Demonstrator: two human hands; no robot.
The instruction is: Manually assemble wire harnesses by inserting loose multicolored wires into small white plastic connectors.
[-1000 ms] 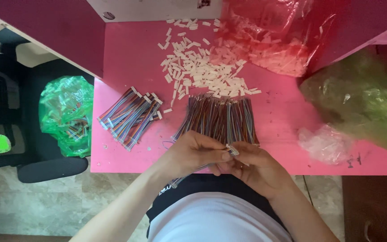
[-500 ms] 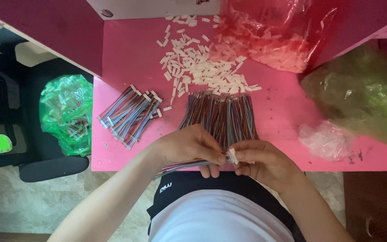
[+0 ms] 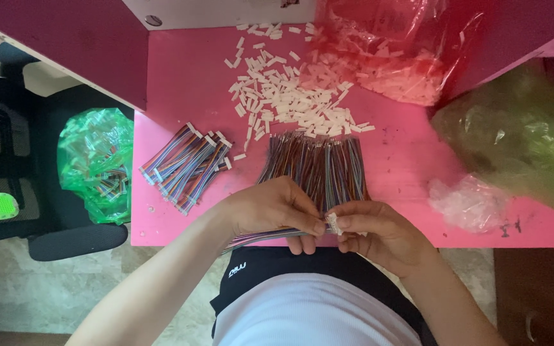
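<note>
Together, both hands' fingers [image 3: 315, 225] pinched on white connector [image 3: 333, 223], ribbon wire [image 3: 261, 237].

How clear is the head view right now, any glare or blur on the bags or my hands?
Head view: even daylight, hands sharp, left hand and right hand pinching a white connector; red plastic bag shows glare streaks; green bag at right looks soft and hazy; shadows are faint on the pink table.

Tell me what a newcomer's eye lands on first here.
The bright pink table fills the middle, with a heap of small white connectors scattered toward its far side. At the near edge, the left hand and right hand meet over a multicoloured wire strip and one white connector. A green plastic bag sits on the chair at the left.
</note>
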